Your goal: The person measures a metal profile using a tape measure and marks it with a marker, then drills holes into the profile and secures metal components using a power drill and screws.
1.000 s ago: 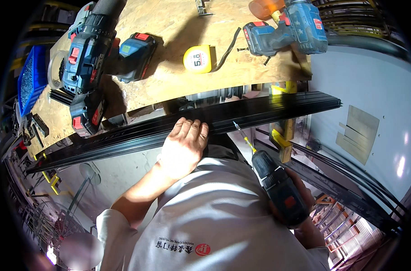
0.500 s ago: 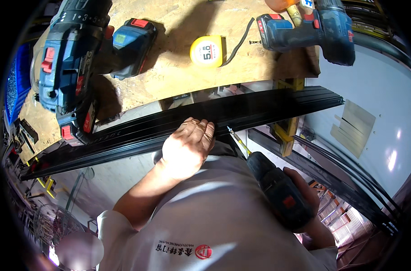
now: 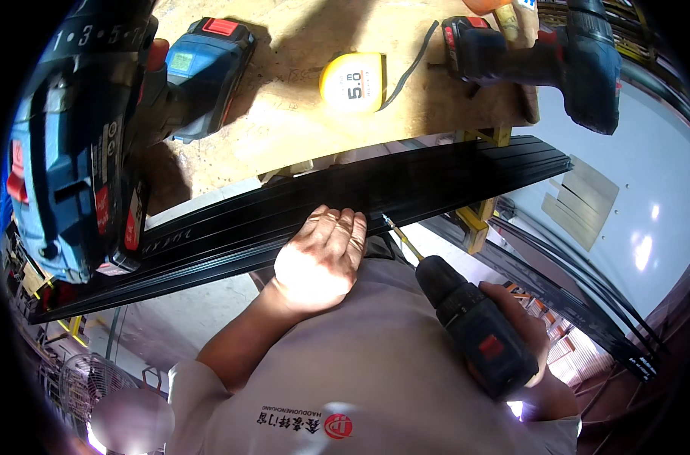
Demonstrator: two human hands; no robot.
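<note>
The left hand (image 3: 320, 258) lies flat, fingers spread, pinning the long black ribbed metal profile (image 3: 299, 216) against the wooden bench (image 3: 299, 121). At its four o'clock, the right hand (image 3: 523, 341) grips a dark cordless drill (image 3: 474, 326), bit touching the profile's edge.

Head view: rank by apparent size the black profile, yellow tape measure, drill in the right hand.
1. black profile
2. drill in the right hand, though nearness to the camera enlarges it
3. yellow tape measure
</note>
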